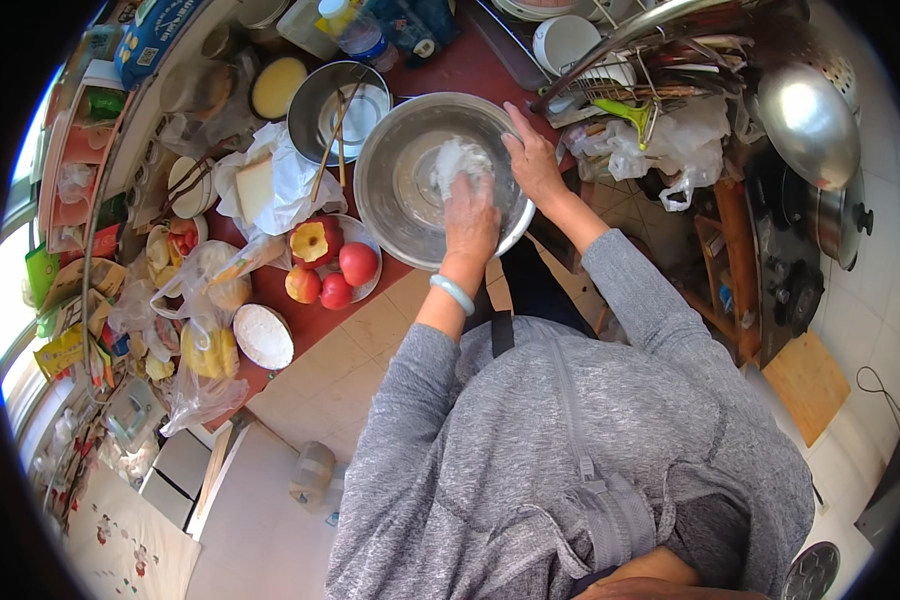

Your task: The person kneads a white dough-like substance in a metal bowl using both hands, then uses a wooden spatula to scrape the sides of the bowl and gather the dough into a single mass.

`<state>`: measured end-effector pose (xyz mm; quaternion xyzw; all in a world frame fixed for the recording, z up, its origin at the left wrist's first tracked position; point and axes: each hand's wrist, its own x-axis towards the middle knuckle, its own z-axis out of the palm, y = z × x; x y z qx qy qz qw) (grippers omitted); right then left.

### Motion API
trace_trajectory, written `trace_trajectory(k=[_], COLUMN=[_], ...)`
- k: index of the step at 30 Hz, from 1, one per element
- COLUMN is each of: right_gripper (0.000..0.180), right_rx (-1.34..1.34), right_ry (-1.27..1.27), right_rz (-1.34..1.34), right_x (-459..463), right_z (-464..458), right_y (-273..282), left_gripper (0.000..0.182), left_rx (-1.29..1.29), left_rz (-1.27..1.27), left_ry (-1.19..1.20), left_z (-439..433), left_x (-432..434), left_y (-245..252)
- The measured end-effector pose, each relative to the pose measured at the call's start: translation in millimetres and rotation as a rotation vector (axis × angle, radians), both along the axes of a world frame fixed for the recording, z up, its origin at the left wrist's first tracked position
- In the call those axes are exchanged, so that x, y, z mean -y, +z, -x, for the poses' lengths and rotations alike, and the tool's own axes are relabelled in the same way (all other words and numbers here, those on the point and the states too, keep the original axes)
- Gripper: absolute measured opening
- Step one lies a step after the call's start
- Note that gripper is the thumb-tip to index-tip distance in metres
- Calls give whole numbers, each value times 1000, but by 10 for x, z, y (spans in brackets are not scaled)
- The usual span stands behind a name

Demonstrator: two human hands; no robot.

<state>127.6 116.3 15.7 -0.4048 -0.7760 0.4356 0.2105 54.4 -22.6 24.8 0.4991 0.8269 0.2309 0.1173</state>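
A wide metal bowl [409, 225] stands near the edge of the red tabletop and holds a lumpy white floury mass [457, 159]. My left hand [472, 221], a pale bangle at its wrist, reaches inside with its fingers sunk in the mass; the fingertips are hidden. My right hand [532, 156] grips the right rim of the bowl. A smaller metal pot [300, 124] sits up and left of the bowl, with wooden chopsticks [340, 150] across its rim. Left of the bowl, a plate [371, 287] carries several red fruits [358, 263], one partly peeled.
A dish of white powder [264, 336] lies by the table edge, beside plastic bags of food [210, 349]. White paper [289, 180] is spread behind the fruit. Bowls [562, 43] and a utensil rack stand at upper right, with a metal ladle [810, 124] beyond.
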Motion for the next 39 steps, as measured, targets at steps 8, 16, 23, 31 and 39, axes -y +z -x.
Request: trace_trajectory(k=[8, 16, 23, 31, 39], right_gripper=[47, 47, 47, 47, 47], right_rx=[12, 58, 35, 110, 130], right_ry=[-4, 17, 12, 66, 37], right_rz=[29, 7, -27, -86, -88], right_x=[-17, 28, 43, -73, -37], right_z=[20, -30, -46, 29, 32], right_y=[102, 134, 74, 135, 117], left_gripper=[27, 24, 19, 35, 24], left_rx=[21, -102, -148, 550, -146], left_rz=[-157, 39, -120, 21, 98], left_ry=[255, 142, 171, 208, 69], left_z=[511, 434, 459, 652, 256], left_x=[-505, -790, -858, -689, -540], left_y=[-55, -574, -615, -131, -299])
